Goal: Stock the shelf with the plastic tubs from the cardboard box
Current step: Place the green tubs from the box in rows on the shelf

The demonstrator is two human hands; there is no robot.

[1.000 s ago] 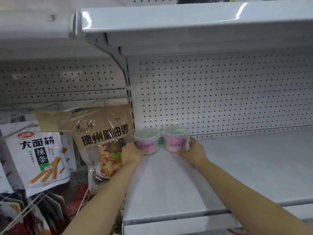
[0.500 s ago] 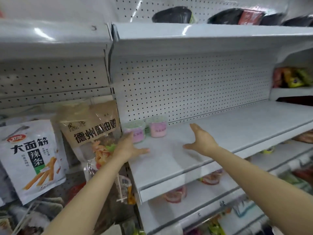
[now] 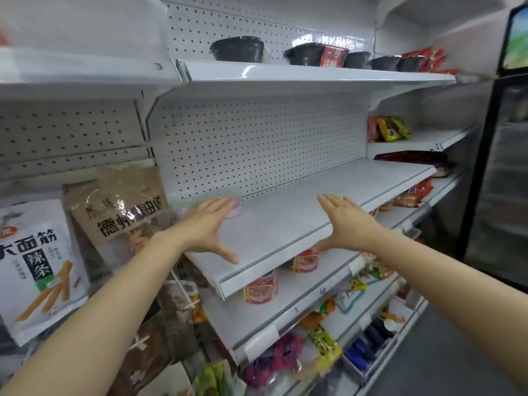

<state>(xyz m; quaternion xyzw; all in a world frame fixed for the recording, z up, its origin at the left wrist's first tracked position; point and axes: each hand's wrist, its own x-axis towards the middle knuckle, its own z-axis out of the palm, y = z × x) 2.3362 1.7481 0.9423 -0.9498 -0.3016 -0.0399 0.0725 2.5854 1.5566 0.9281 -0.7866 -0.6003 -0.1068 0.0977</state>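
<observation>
Two small pink plastic tubs [image 3: 233,202] with clear lids stand at the back left corner of the white shelf [image 3: 308,207], largely hidden behind my left hand. My left hand [image 3: 207,227] hovers over the shelf's left end in front of them, fingers straight and spread, holding nothing. My right hand [image 3: 347,221] is held flat above the shelf's front edge, fingers straight, also holding nothing. The cardboard box is out of view.
Snack bags [image 3: 37,267] hang on pegs to the left. Black bowls [image 3: 237,48] line the shelf above. Red cans [image 3: 261,287] and mixed packets fill the shelves below. A glass-door fridge [image 3: 500,181] stands at the right.
Both hands have let go of the two tubs and drawn back from them towards the shelf's front, fingers opening. The view has pulled back and swung right.
</observation>
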